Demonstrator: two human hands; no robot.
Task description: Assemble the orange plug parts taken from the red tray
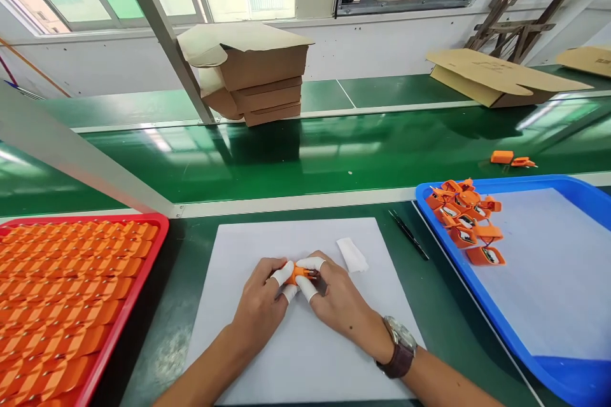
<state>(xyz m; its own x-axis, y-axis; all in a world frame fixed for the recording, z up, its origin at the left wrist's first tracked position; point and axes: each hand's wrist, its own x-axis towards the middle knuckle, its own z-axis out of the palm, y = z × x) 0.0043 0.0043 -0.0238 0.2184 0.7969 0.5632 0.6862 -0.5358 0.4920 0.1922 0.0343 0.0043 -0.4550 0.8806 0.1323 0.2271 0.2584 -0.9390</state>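
Observation:
Over the white sheet (pixel 296 356), a small orange plastic part (pixel 298 273) is pinched between both my hands. My left hand (pixel 262 296) grips its left end with white-covered fingertips. From the other side my right hand (pixel 337 292), also in white finger cots, closes on it near a dark end with small prongs. The fingers hide much of the part. Just beyond my right hand lies a folded white piece of paper or cloth (pixel 352 254).
At left stands a red tray (pixel 162 229) with rows of orange parts (pixel 90 292). A blue tray (pixel 520 356) at right carries several orange parts (pixel 465 213). Black tweezers (pixel 408 234) lie between sheet and blue tray. Cardboard boxes (pixel 267 70) and a green belt (pixel 334 159) are behind.

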